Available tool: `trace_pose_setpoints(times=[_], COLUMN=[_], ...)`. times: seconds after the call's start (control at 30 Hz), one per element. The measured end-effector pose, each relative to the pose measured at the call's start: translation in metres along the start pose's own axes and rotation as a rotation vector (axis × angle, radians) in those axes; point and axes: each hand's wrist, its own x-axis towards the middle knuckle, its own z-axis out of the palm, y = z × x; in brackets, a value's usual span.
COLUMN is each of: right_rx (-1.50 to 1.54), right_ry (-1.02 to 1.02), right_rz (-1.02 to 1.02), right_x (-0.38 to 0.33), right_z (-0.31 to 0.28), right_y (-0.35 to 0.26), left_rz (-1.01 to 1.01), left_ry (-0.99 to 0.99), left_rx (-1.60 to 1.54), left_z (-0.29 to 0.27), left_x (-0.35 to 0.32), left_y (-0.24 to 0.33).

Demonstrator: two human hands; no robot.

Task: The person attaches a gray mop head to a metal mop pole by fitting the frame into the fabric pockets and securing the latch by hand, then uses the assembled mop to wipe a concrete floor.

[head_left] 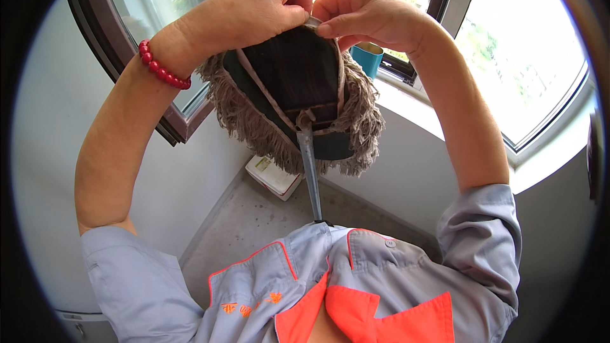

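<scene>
Both hands meet at the far end of the mop (289, 79), which is raised in front of the chest, near the window (438, 6). The left hand (260, 13) is closed in a pinch at the mop's edge, its thumb against the curled forefinger; its other fingers are mostly out of sight beneath. The right hand (375, 22) pinches the same edge just beside it, thumb on the near face, fingers bent behind. Exactly what lies between the fingertips is too small to make out.

The mop's dark backing faces the person, with the grey-brown fringe (241, 117) hanging around it. The handle (309, 171) runs from the backing toward the shirt (400, 273), which hides its lower end. A red bead bracelet (163, 68) circles the left wrist.

On the sill (410, 101), a blue tin (367, 59) is partly covered by the right hand and the fringe. On the floor (232, 219), the fringe overlaps the view of a white box (276, 176). Glare washes out much of the outdoors, and the dark thing (595, 155) at the right rim is unclear.
</scene>
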Motion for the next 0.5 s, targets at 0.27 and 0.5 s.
trace_pose_setpoints(times=[0.27, 0.5], right_rx=[-0.598, -0.941], right_ry=[0.111, 0.468], right_rz=[0.029, -0.205], right_x=[-0.002, -0.004], right_z=[0.021, 0.057], right_y=[-0.018, -0.004], left_rz=[0.239, 0.381], left_ry=[0.229, 0.515], left_rx=[0.199, 0.415], left_z=[0.018, 0.043], left_x=[-0.015, -0.028], left_y=[-0.004, -0.014])
